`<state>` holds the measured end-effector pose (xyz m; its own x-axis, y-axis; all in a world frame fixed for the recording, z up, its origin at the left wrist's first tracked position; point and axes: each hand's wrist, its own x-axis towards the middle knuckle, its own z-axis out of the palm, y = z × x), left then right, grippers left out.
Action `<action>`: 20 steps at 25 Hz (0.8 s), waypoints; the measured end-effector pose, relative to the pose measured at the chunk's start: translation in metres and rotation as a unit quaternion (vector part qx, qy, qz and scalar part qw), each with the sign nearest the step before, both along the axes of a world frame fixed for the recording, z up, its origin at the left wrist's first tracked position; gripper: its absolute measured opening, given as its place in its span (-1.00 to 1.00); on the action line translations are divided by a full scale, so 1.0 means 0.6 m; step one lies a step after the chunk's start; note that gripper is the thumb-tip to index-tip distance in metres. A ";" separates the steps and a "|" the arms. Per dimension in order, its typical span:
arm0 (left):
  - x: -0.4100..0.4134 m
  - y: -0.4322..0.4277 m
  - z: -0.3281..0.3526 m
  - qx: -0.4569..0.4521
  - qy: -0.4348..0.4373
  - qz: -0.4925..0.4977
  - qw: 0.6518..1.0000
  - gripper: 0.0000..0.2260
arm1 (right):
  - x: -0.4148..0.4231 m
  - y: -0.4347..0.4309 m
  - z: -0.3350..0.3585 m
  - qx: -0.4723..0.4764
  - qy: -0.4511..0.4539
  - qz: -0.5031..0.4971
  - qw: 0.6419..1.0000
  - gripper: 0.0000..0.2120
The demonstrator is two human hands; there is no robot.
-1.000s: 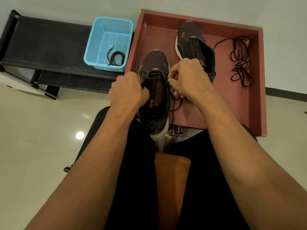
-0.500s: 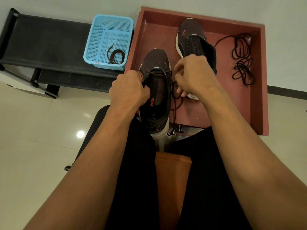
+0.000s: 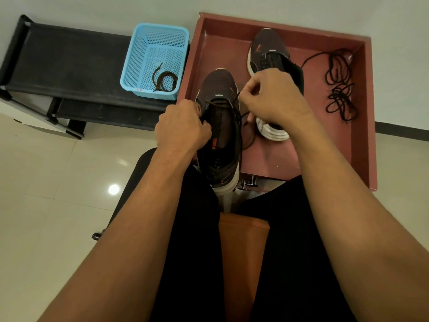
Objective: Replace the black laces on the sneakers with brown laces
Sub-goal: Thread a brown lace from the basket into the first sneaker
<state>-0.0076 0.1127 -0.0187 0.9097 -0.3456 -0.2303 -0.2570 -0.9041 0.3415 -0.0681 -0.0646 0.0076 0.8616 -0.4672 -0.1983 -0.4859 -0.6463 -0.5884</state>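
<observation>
Near sneaker: the near sneaker (image 3: 222, 138) has a dark knit upper, a white sole and orange lettering on the tongue. Its heel is toward the person's knees and its toe points away.
Left hand: the left hand (image 3: 183, 126) is clamped on the left edge of the shoe's collar, fingers curled round it, steadying the shoe.
Right hand: the right hand (image 3: 274, 96) pinches the threading lace (image 3: 217, 102), a thin dark-brown cord, between thumb and forefinger just beside the foremost right eyelet.
Lace run: one bar crosses the foremost eyelets. The free length trails down the shoe's right side.
Handling (judged): the cord is light and limp, stiff only at its tip. The shoe is light, and its soft upper gives under pressure.
Hold (judged): take the cord close behind the tip, and take the shoe at the collar opposite the eyelet being worked.
Tray: the tray (image 3: 311, 145) is red-brown, square and wooden, with raised walls. It holds the far sneaker (image 3: 267, 49), dark and white-soled, which is partly hidden by the right hand. The colour of its lacing cannot be told. The black laces (image 3: 340, 89) lie in a loose heap near the right wall, well apart from both shoes.
Basket: the basket (image 3: 139, 59) is light-blue perforated plastic and stands on a low black desk (image 3: 69, 56) left of the tray. It holds one coiled brown lace (image 3: 166, 81) near its front wall.
Progress (judged): lacing on this shoe is at an early stage, and one brown lace is unused.
</observation>
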 end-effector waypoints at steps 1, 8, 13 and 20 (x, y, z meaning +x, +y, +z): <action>-0.001 0.000 0.001 0.000 -0.002 -0.002 1.000 -0.80 | -0.005 -0.005 0.010 0.014 -0.023 -0.008 1.000 -0.83; 0.012 -0.020 0.020 -0.263 -0.043 -0.134 0.954 -0.61 | -0.011 -0.006 0.040 0.042 -0.142 0.033 0.988 -0.80; 0.025 -0.040 0.021 -0.402 -0.021 -0.132 0.906 -0.90 | -0.024 -0.024 0.056 0.094 -0.170 0.059 0.979 -0.88; 0.053 -0.030 -0.003 -0.496 0.069 0.087 0.861 -0.91 | -0.045 -0.082 0.026 0.129 -0.178 -0.024 0.975 -0.86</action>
<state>0.0240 0.0948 -0.0208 0.9554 -0.2950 -0.0106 -0.0416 -0.1702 0.9845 -0.0949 -0.1140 0.0234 0.8761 -0.4821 -0.0067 -0.2469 -0.4367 -0.8651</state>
